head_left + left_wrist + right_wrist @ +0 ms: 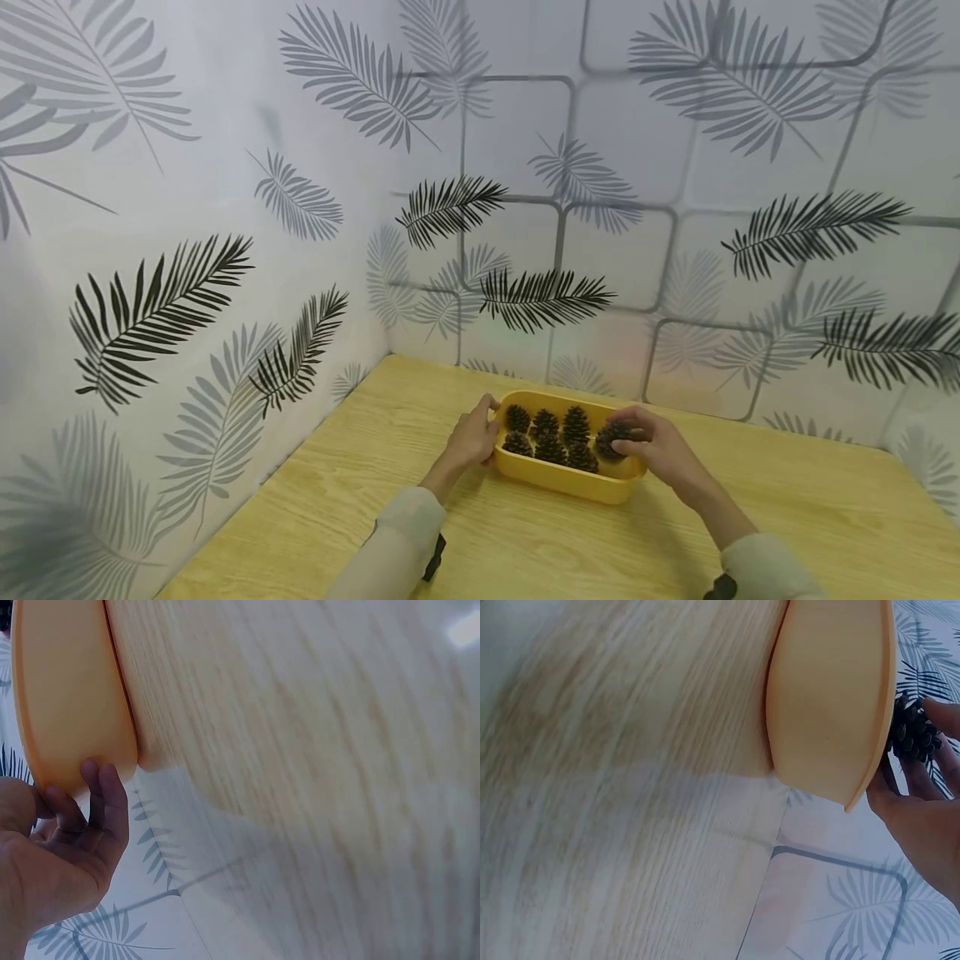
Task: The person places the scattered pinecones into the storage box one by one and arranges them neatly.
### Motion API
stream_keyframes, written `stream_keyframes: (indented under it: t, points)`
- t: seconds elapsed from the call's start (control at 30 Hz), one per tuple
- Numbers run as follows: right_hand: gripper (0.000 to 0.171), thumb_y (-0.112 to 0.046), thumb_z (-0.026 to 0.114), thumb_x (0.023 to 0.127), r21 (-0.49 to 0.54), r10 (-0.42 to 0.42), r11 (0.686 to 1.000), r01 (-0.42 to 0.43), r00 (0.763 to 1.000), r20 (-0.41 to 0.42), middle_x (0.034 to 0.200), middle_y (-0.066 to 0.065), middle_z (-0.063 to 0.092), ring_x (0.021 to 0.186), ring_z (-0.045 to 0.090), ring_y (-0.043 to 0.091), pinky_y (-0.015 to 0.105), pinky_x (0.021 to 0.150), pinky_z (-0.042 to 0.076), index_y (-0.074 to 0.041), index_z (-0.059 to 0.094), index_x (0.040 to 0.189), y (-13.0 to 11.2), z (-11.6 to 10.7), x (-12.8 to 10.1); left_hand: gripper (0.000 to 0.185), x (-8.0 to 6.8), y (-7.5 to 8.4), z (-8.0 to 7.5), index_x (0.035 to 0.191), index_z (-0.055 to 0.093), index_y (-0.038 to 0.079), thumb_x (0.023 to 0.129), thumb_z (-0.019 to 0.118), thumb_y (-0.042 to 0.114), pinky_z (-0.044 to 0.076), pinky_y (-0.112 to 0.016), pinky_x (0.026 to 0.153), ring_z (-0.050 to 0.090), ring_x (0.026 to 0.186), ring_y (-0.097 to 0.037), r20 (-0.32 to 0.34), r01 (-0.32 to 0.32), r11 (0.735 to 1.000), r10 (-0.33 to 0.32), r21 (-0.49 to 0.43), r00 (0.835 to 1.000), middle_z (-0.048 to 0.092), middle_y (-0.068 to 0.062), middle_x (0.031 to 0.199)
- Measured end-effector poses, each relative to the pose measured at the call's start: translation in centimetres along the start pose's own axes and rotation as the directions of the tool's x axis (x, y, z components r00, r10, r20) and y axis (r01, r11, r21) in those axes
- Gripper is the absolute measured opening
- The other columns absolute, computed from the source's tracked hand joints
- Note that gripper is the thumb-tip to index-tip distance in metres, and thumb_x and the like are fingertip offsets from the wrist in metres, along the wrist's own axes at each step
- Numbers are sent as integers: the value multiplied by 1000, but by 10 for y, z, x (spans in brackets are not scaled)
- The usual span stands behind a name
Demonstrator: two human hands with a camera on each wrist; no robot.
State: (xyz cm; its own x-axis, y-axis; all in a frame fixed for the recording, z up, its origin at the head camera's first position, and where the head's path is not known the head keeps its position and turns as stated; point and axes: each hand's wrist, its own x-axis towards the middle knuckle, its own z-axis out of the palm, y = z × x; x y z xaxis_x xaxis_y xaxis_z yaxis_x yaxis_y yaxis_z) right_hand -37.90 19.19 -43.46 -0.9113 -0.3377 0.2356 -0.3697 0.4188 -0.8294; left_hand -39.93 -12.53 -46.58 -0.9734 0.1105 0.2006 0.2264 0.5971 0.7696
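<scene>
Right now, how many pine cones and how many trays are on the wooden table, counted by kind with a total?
Pine cones: 7, six lying in the tray and one pinched by the right hand over the tray's right end.
Yellow tray: 1, gripped at its left end by the left hand.
Total: 8.

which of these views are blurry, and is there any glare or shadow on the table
Head view: sharp and evenly lit, with a soft shadow under the yellow tray on the wooden table. Left wrist view: the table grain is smeared and soft, with a bright glare spot at the top right; the left hand is clearer. Right wrist view: soft wood grain, while the pine cone in the right hand stays fairly crisp.
</scene>
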Motion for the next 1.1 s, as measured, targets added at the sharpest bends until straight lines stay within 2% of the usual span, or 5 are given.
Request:
stream_keyframes:
  t: [0.27, 0.53, 0.6, 0.83, 1.1]
  points:
    - [32, -6, 72, 97, -186, -65, 981, 61, 998, -14, 128, 18, 67, 112, 67, 39, 44, 84, 59, -8, 66, 129, 7, 9, 2, 29, 2, -1, 1, 140, 48, 3, 111, 46, 7, 41, -23, 38, 61, 44, -28, 7, -9, 1000, 9, -9, 1000, 62, -12, 59]
    - [32, -2, 73, 95, -242, -106, 965, 105, 994, 9, 117, 15, 69, 98, 71, 28, 32, 69, 57, -2, 65, 126, 10, 13, 5, 29, 3, -3, 2, 139, 48, 2, 111, 46, 6, 40, -23, 38, 61, 43, -27, 4, -22, 1000, 22, -10, 1000, 64, -15, 59]
    - [32, -1, 74, 94, -295, -131, 946, 131, 991, 18, 117, 14, 70, 101, 70, 30, 36, 74, 58, -3, 65, 126, 13, 14, 6, 29, 3, -4, 2, 139, 49, 3, 111, 46, 7, 41, -24, 38, 61, 43, -27, 3, -15, 1000, 15, -7, 1000, 63, -14, 59]
    - [36, -1, 77, 91, -501, -249, 823, 269, 963, 108, 118, 15, 69, 111, 67, 41, 55, 91, 56, 0, 63, 124, 19, 19, 7, 28, 3, -4, 2, 139, 49, 5, 111, 45, 8, 42, -24, 39, 55, 41, -18, 5, 0, 1000, 0, 4, 1000, 61, -10, 58]
    - [32, 0, 76, 91, -516, -231, 811, 275, 961, 150, 114, 13, 68, 107, 67, 39, 54, 89, 56, 1, 62, 121, 16, 19, 7, 27, 3, -2, 1, 138, 50, 6, 111, 46, 7, 40, -24, 39, 52, 40, -16, -4, 5, 1000, -5, 4, 1000, 59, -9, 57]
